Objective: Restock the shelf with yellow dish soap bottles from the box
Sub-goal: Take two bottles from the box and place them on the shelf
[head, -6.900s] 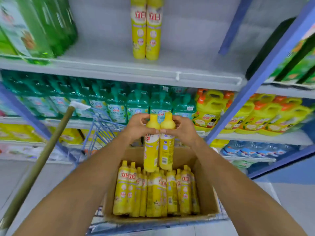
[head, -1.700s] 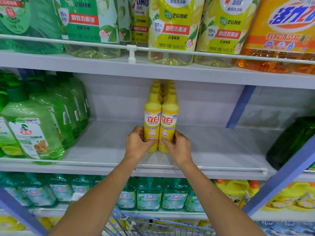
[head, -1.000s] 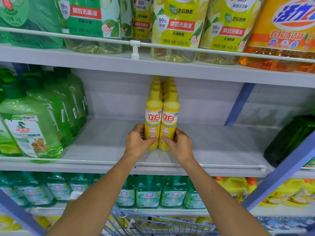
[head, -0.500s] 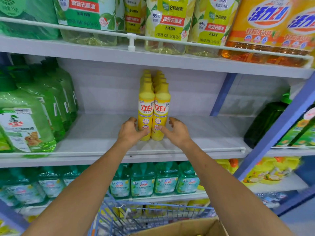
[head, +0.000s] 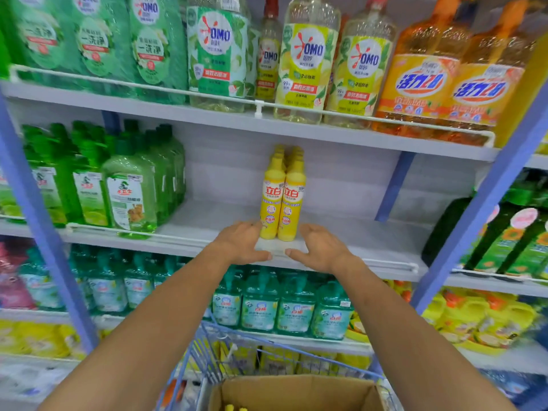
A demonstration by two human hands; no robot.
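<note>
Two rows of yellow dish soap bottles (head: 281, 203) stand upright on the middle shelf (head: 350, 241), running back toward the wall. My left hand (head: 241, 243) hovers just in front and left of the front pair, fingers spread, holding nothing. My right hand (head: 321, 247) mirrors it on the right, also empty. Neither hand touches the bottles. At the bottom edge the cardboard box (head: 296, 391) sits in a cart, with two yellow caps (head: 234, 407) showing inside.
Green soap bottles (head: 130, 191) fill the shelf's left end, and a dark green bottle (head: 444, 229) stands at the right. Large bottles (head: 305, 60) sit on the shelf above. Blue uprights (head: 486, 197) frame the bay. The blue wire cart (head: 225, 354) is below.
Both hands have let go of the front pair of bottles and pulled back toward me with fingers spread. The view has drawn back and tilted, showing more of the box.
</note>
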